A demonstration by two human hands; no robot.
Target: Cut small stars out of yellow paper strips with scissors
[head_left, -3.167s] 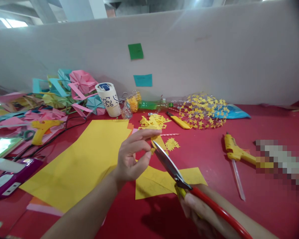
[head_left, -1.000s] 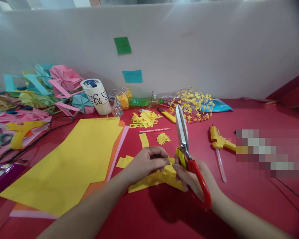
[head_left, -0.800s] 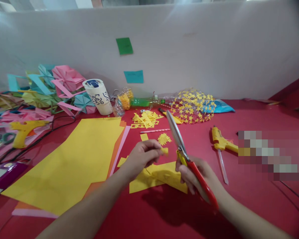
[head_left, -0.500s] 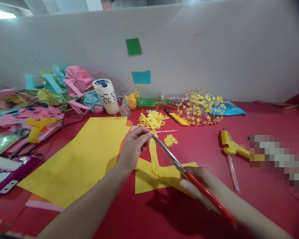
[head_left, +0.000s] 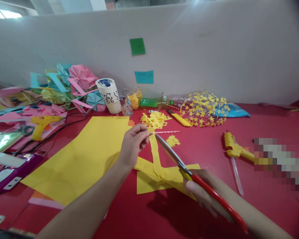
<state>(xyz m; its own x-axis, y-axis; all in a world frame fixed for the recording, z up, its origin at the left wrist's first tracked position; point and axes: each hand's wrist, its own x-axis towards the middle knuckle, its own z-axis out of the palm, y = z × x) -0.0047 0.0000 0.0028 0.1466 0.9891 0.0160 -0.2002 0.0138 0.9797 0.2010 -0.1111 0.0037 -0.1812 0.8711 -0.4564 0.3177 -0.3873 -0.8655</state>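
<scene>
My left hand [head_left: 136, 144] pinches the upper end of a narrow yellow paper strip [head_left: 155, 152]. My right hand [head_left: 201, 186] is closed round the red handles of long scissors [head_left: 171, 152], whose tips are beside the strip's top, near my left fingertips. The strip hangs over crossed yellow paper pieces [head_left: 179, 176] on the red table. A small pile of yellow stars [head_left: 173, 141] lies right of the scissor blades. Behind my left fingertips is a heap of yellow paper scraps [head_left: 156, 119].
Large yellow sheets [head_left: 89, 152] lie left, near a yellow glue gun [head_left: 40, 126]. Another glue gun [head_left: 234, 147] lies right. Toward the wall are a white cup [head_left: 110, 96], a yellow cutter [head_left: 180, 118], a green bottle [head_left: 149, 102] and a star-covered clear object [head_left: 204, 109].
The view has shifted, so the table items appear slightly farther right. The scissor tips have moved slightly away from my left fingertips, with a small gap between them now.
</scene>
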